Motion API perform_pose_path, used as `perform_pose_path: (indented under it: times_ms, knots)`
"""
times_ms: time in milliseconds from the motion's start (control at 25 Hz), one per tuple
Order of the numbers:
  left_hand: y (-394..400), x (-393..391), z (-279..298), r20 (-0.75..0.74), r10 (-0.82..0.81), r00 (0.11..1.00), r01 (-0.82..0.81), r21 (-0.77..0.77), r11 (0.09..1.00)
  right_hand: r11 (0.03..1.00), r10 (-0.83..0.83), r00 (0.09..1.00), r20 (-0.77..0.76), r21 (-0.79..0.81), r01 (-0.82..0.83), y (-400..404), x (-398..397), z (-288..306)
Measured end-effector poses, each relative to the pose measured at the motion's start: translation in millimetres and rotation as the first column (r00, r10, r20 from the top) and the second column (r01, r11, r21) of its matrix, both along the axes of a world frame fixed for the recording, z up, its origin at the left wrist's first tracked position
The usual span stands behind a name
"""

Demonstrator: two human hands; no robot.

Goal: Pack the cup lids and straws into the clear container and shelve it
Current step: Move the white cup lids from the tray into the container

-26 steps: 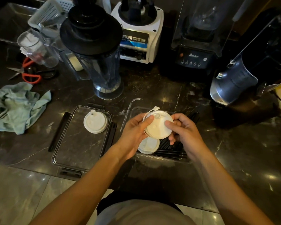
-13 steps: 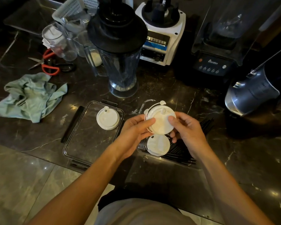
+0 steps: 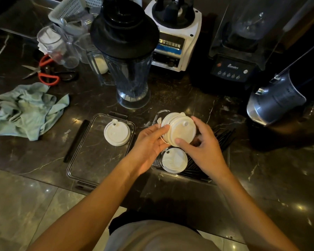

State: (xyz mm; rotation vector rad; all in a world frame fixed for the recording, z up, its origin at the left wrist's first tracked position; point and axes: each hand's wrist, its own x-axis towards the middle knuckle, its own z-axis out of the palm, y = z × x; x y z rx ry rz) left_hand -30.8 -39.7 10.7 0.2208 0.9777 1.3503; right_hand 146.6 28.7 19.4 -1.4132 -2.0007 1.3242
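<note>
On the dark marble counter the clear container sits at about six o'clock from the blender jug, and its flat clear cover lies just beside it at nine o'clock, carrying one loose cup lid. Black straws lie along the container's floor, their long axis running from roughly seven to one o'clock, with another white lid resting on top of them near the front wall.

The relation that matters is vertical: a stack of lids hangs directly above the container's far half, tilted so its broad face looks back toward the camera, with the open bin right beneath it. Both hands are equally near.

The left hand comes in from eight o'clock, palm turned up, its fingers curled round the stack's left edge. The right hand comes in from four o'clock, thumb pressed on the stack's lower face and fingers wrapped over the far rim, so both are grasping the stack. Setting it down probably calls for levelling it beside the resting lid.
</note>
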Motion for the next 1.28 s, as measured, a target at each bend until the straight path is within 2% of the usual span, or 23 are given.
perform_pose_path:
  times_ms: [120,200,280,400,480,640,720,920,1080,1280]
  knots:
    - [3,5,0,-0.011,-0.03,0.999,0.03,0.008,1.0,0.996,0.084,0.976,0.202,0.023,-0.09,-4,0,10]
    - [4,5,-1,-0.017,-0.04,0.999,0.04,0.024,0.999,0.99,0.066,0.955,0.289,0.102,-0.099,-8,-3,11]
    - [4,5,-1,-0.016,-0.057,0.998,0.058,0.05,0.997,0.987,0.021,0.962,0.272,0.151,-0.064,-9,-1,10]
    - [4,3,-1,-0.007,-0.052,0.999,0.052,0.038,0.998,0.994,-0.092,0.99,0.104,0.07,0.085,-9,7,6]
    - [3,2,-2,-0.029,-0.029,0.999,0.03,0.008,1.0,0.993,-0.113,0.99,0.081,0.04,0.11,-7,12,7]
    - [-2,5,-3,-0.144,-0.05,0.988,0.05,-0.009,0.999,0.987,0.096,0.975,0.202,0.111,-0.12,-7,12,11]
    - [-3,7,-2,-0.185,-0.075,0.98,0.072,-0.023,0.997,0.974,0.15,0.956,0.252,0.127,-0.186,-7,9,12]
    - [-3,7,-3,-0.215,-0.13,0.968,0.118,-0.069,0.991,0.96,0.2,0.914,0.352,0.119,-0.255,-7,6,15]
    - [-3,8,-6,-0.154,-0.14,0.978,0.133,-0.057,0.989,0.949,0.23,0.881,0.414,0.105,-0.297,-9,4,15]
    - [-2,6,-11,-0.27,-0.173,0.947,0.167,-0.046,0.985,0.92,0.266,0.845,0.464,0.141,-0.367,-5,3,13]
